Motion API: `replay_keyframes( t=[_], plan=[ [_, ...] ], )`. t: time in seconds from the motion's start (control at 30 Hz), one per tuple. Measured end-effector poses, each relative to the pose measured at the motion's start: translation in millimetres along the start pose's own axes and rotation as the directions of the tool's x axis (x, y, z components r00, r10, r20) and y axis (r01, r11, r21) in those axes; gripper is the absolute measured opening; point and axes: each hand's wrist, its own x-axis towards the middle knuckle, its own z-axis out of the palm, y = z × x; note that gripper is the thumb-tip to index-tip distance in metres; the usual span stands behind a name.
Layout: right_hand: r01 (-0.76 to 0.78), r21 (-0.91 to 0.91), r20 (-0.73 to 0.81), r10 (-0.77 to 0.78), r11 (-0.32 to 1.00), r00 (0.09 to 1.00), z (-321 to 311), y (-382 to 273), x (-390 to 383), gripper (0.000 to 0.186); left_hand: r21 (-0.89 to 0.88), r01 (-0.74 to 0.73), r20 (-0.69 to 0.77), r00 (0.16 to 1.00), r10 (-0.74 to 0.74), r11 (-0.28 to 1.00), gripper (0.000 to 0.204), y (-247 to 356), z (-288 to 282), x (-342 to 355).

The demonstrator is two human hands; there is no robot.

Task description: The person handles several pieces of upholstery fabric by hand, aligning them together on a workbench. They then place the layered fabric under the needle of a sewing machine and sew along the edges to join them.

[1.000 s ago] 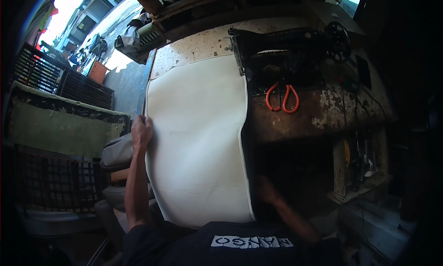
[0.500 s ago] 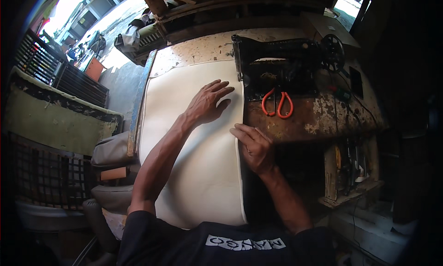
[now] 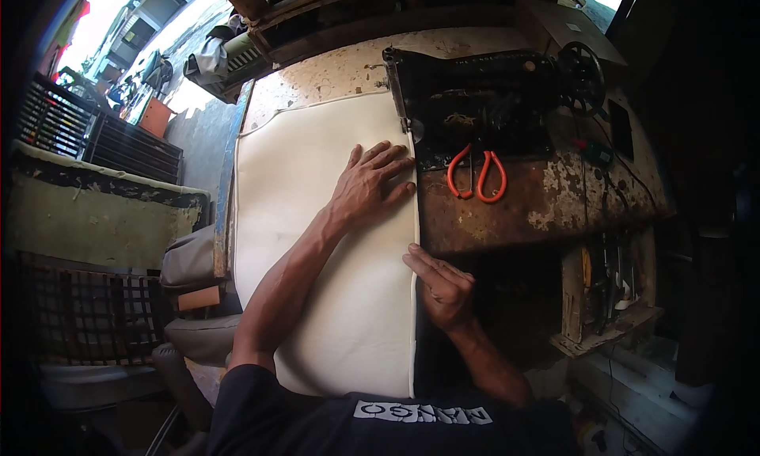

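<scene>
A large cream fabric panel (image 3: pixel 317 313) with a corded edge is spread over the worktable and reaches down to my body. Its right edge runs up to the needle end of a black sewing machine (image 3: pixel 475 76). My left hand (image 3: pixel 372 180) lies flat on the panel just short of the needle, fingers spread, with the fingertips close to the corded edge. Lower along that edge, my right hand (image 3: pixel 445 290) pinches the panel between thumb and fingers. Red-handled scissors (image 3: pixel 476 179) rest at the machine's near side, their blades hard to make out.
The worktable (image 3: pixel 491 222) has a worn, peeling top. A dark handwheel (image 3: pixel 582 76) is at the machine's right end, with cables nearby. Below right is a wooden rack (image 3: pixel 574 298) with tools. Grey cushions (image 3: pixel 202 329) and a green padded panel (image 3: pixel 95 207) are at left.
My left hand has come down flat near the corded edge, its fingers spreading. My right hand has slid nearer to me along that edge. The whole view has shifted slightly.
</scene>
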Motion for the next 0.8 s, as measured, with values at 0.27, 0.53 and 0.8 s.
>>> replay_keyframes(
  t=[0.27,0.53,0.8],
  plan=[
    [-0.038,-0.018,0.044,0.039,0.999,0.998,1.9,5.5,-3.8,0.042,0.035,0.005,-0.02,1.0,-0.004,0.999,0.051,-2.5,4.9,1.9],
    [-0.037,-0.034,0.074,0.04,0.999,0.996,2.1,7.0,-2.3,0.038,0.046,0.014,-0.04,0.999,-0.012,0.999,0.05,-0.7,5.4,0.5],
    [0.035,0.037,0.053,-0.037,0.999,0.998,3.2,30.6,-6.6,0.041,0.04,0.021,-0.062,0.998,-0.018,0.999,0.049,6.9,7.5,3.8]
  ],
)
